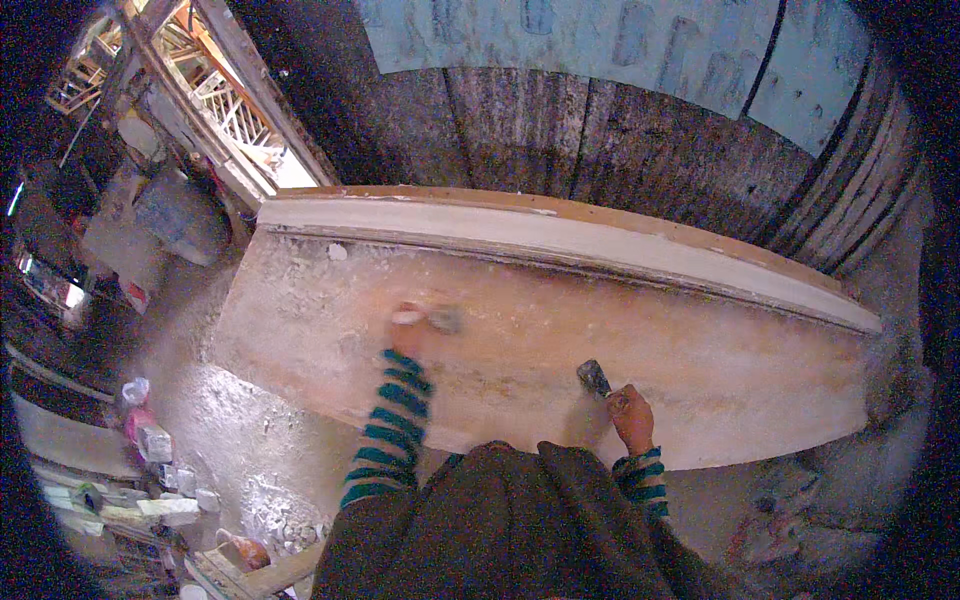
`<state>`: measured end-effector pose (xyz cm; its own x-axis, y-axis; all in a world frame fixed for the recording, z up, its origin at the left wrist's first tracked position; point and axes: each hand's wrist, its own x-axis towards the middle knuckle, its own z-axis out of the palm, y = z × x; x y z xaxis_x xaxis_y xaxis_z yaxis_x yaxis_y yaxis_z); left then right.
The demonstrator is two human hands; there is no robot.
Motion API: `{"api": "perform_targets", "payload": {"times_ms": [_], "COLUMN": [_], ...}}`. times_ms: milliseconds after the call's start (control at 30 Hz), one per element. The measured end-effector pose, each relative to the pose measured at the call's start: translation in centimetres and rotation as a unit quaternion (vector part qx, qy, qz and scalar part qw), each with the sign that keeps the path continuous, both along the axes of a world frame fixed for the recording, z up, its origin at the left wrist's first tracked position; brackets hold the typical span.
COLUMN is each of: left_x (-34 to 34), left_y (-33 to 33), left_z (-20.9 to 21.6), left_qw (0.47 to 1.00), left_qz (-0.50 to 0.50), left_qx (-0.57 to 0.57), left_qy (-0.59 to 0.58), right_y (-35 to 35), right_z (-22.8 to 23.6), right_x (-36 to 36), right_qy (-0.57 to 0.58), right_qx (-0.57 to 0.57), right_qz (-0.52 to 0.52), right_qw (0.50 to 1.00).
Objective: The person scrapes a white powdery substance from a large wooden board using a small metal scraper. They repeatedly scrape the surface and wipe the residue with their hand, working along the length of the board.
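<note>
Foreground: dark garment (pixel 510 530) on a worker's body, with green-and-pale striped sleeves (pixel 390 440) reaching forward on both sides.
Panel: long, dusty, pinkish-tan panel (pixel 530 340) lying directly before the worker, across most of the view.
Right hand: right hand (pixel 632 418) wrapped around the handle of a dark, flat-ended tool (pixel 593 377) over the near half; contact with the surface cannot be told.
Left hand: left hand (pixel 406 316), blurred, over the panel's left portion, beside a greyish object (pixel 445 319); whether the fingers grip it cannot be told.
Spacing: hands well apart, the left one farther forward.
Markings: dark blotches on the blue wall (pixel 600 40); pale blocks (pixel 168 507) at lower left, too grainy to read any print.
Edges: raised white rim (pixel 560 235) along the far side; near edge partly hidden by the garment.
Room: dusty surface between the hands, then rightward to the tapering end; small pale lump (pixel 337 252) near the left far corner.
</note>
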<state>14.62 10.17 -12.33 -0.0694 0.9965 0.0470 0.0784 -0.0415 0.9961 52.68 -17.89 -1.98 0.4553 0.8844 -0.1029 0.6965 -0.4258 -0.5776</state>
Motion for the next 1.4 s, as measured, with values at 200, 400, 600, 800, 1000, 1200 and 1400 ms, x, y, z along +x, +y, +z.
{"api": "perform_targets", "payload": {"times_ms": [200, 400, 600, 800, 1000, 1200, 1400], "left_x": [-13.6, 2.3, 15.6, 2.0, -23.7, -17.8, -0.8], "left_y": [0.3, -3.6, -14.3, -7.1, 0.0, -0.8, -12.5], "left_z": [12.3, 6.8, 8.3, 3.2, 7.3, 9.2, 0.3], "left_qw": [0.896, 0.976, 0.987, 0.997, 0.997, 0.985, 0.966], "left_qz": [0.116, 0.007, -0.145, -0.067, 0.035, -0.007, -0.246], "left_qx": [0.113, 0.059, -0.056, 0.011, 0.058, 0.137, -0.046], "left_qy": [0.414, -0.211, 0.029, 0.02, 0.03, 0.107, -0.064], "right_y": [0.2, 0.6, 0.7, -0.9, -1.1, -2.6, -4.7], "right_z": [1.2, 1.8, 1.2, 0.4, 1.8, 2.0, 5.2], "right_x": [-1.0, -2.1, -2.9, -4.8, -10.4, -15.4, -20.7], "right_qy": [-0.004, -0.019, -0.031, -0.056, -0.046, -0.028, -0.012], "right_qx": [0.009, -0.009, 0.03, 0.027, 0.011, 0.075, 0.076], "right_qz": [0.0, 0.001, -0.024, -0.066, -0.093, -0.115, -0.126], "right_qw": [1.0, 1.0, 0.999, 0.996, 0.995, 0.99, 0.989]}}
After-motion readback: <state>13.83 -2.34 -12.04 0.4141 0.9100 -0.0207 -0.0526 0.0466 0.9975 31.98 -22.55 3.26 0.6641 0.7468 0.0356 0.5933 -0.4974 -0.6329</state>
